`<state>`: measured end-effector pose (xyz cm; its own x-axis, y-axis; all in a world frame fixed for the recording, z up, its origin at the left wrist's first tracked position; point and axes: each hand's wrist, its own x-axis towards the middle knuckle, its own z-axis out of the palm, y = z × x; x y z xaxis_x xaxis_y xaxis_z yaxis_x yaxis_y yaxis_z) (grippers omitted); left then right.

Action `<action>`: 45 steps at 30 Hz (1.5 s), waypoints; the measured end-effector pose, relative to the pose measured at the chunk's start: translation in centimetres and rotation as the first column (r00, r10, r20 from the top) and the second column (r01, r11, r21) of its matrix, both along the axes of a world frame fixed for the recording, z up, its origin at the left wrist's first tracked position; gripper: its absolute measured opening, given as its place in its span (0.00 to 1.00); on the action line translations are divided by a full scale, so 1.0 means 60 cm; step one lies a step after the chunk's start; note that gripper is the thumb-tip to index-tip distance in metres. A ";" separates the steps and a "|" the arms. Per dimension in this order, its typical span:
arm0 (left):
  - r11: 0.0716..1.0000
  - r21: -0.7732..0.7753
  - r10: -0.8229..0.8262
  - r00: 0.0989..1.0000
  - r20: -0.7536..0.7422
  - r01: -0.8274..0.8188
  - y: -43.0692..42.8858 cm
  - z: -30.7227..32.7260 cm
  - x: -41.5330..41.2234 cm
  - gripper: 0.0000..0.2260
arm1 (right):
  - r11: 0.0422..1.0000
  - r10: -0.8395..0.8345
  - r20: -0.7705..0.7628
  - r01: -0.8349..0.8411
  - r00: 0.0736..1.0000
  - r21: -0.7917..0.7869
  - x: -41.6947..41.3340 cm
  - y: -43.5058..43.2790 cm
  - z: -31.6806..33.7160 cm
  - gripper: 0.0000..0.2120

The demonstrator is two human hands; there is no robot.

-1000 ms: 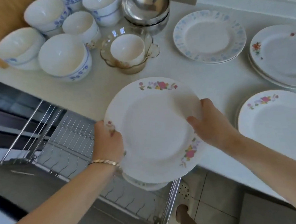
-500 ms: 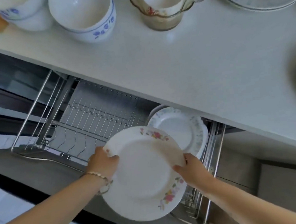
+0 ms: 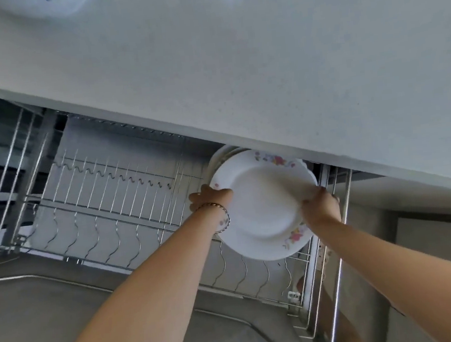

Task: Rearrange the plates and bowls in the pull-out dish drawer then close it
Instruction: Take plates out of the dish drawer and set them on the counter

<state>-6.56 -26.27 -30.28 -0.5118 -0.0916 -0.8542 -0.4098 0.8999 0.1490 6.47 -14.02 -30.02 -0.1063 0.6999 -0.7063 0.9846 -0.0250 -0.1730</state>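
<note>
Left half of frame: pull-out dish drawer (image 3: pixel 107 209) open under countertop (image 3: pixel 238 87). Centre: left hand (image 3: pixel 212 199) gripping rim of floral plate (image 3: pixel 263 208); right of it, right hand (image 3: pixel 319 211) clamped on opposite rim. Lowered from counter height a second ago; now tilted at right-end wires against standing plates (image 3: pixel 218 159). Likely near seating; closing pending.

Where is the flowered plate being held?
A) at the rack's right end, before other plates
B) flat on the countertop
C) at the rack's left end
A: the left hand and right hand hold the flowered plate at the right end of the wire rack, with other plates behind it.
</note>
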 end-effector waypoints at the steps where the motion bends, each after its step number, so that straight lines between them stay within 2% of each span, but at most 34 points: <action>1: 1.000 -0.004 -0.004 1.000 -0.001 0.004 0.004 -0.004 0.000 0.25 | 1.000 -0.010 -0.002 0.010 1.000 0.011 -0.003 -0.001 -0.004 0.23; 5: 0.999 0.016 0.048 0.996 -0.081 -0.047 0.016 -0.022 0.004 0.24 | 0.999 -0.044 -0.033 0.045 0.998 0.025 -0.013 -0.016 -0.017 0.27; 10: 0.999 0.029 0.043 0.994 -0.103 -0.040 0.016 -0.031 0.005 0.28 | 0.994 -0.106 -0.054 0.106 0.993 0.003 -0.017 -0.025 -0.023 0.33; 15: 0.973 0.206 0.146 0.969 -0.200 -0.104 0.014 -0.020 0.036 0.29 | 0.987 -0.159 -0.100 0.156 0.982 -0.039 -0.012 -0.027 -0.026 0.36; 17: 0.957 0.205 0.237 0.959 -0.158 -0.203 0.009 -0.021 0.041 0.33 | 0.984 -0.175 -0.112 0.169 0.978 -0.062 -0.009 -0.028 -0.024 0.36; 20: 0.935 0.114 0.346 0.936 -0.069 -0.337 0.004 -0.020 0.040 0.30 | 0.976 -0.213 -0.125 0.205 0.969 -0.075 -0.009 -0.025 -0.021 0.34; 25: 0.934 0.154 0.330 0.943 -0.034 -0.321 0.002 -0.013 0.043 0.30 | 0.971 -0.233 -0.148 0.222 0.961 -0.085 -0.007 -0.018 -0.022 0.32; 29: 0.970 0.143 0.204 0.979 -0.032 -0.197 -0.016 -0.006 0.049 0.30 | 0.989 -0.090 -0.106 0.077 0.990 -0.126 -0.001 -0.018 -0.003 0.35; 31: 0.998 0.059 0.005 0.997 -0.075 0.000 -0.023 0.017 0.053 0.27 | 0.987 0.056 -0.044 -0.062 0.997 -0.150 0.005 -0.019 0.019 0.33; 33: 0.965 0.034 -0.256 0.963 -0.086 0.260 -0.023 0.053 0.054 0.23 | 0.942 0.275 0.014 -0.266 0.961 -0.205 0.008 -0.016 0.054 0.27; 35: 0.914 0.144 -0.368 0.924 -0.105 0.380 -0.011 0.106 0.055 0.19 | 0.841 0.471 -0.020 -0.455 0.882 -0.293 0.013 -0.010 0.105 0.24; 38: 0.873 0.284 -0.341 0.913 -0.223 0.396 0.027 0.199 0.062 0.12 | 0.671 0.632 -0.164 -0.640 0.758 -0.375 0.028 0.011 0.200 0.24; 40: 0.846 0.342 -0.311 0.900 -0.305 0.408 0.061 0.263 0.070 0.11 | 0.619 0.659 -0.239 -0.695 0.713 -0.367 0.039 0.034 0.270 0.23; 43: 0.779 0.352 -0.343 0.823 -0.453 0.518 0.127 0.346 0.090 0.11 | 0.620 0.635 -0.358 -0.728 0.685 -0.294 0.059 0.099 0.370 0.21; 45: 0.762 0.366 -0.311 0.797 -0.517 0.534 0.179 0.379 0.107 0.08 | 0.687 0.584 -0.426 -0.700 0.691 -0.195 0.074 0.164 0.421 0.17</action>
<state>-0.15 -15.52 -7.56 -0.6965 0.5746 -0.4297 0.1961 0.7285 0.6564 10.93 -4.17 -4.75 -0.6898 0.1129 -0.7151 0.6673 0.4825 -0.5674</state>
